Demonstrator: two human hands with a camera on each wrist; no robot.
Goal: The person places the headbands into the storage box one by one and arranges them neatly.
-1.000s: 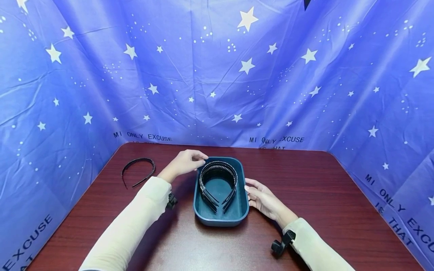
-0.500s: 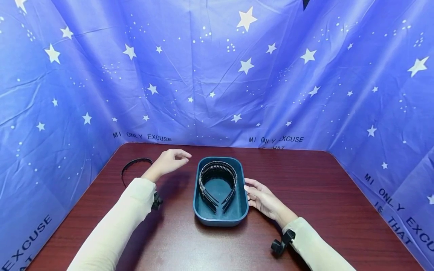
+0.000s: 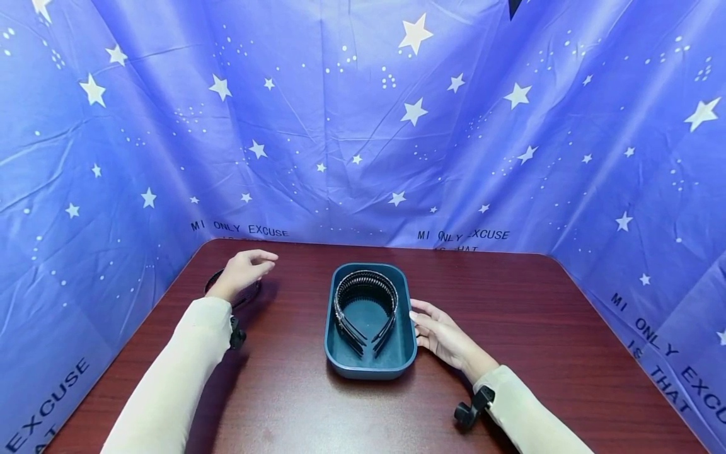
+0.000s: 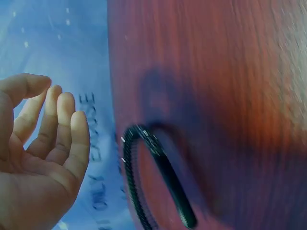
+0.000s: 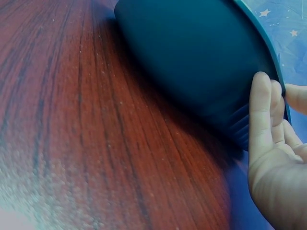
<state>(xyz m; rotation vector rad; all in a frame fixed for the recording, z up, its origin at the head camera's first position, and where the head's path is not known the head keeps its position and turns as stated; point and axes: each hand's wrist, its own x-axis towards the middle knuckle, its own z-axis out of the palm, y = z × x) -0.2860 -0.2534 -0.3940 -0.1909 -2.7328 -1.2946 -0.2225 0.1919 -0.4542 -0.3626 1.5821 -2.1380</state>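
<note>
My left hand [image 3: 241, 273] hovers over the left part of the table with nothing in it, fingers loosely bent. Below it lies a black toothed headband [image 4: 163, 175], partly hidden by the hand in the head view and plain in the left wrist view. A dark teal plastic bin [image 3: 370, 371] stands at the middle of the table. Inside it several black headbands [image 3: 365, 277] are nested together, their ends pointing toward me. My right hand [image 3: 445, 334] holds the bin's right side, with long fingers [image 5: 260, 105] along the outer wall and the thumb at the rim.
The dark red wooden table [image 3: 510, 315] carries the bin. A blue star-patterned cloth [image 3: 363, 126] hangs behind it and along both sides. Black camera mounts [image 3: 466, 413] sit at both wrists.
My left hand has moved left from the bin's upper left rim to above the lone headband. The right hand, bin and nested headbands have stayed put.
</note>
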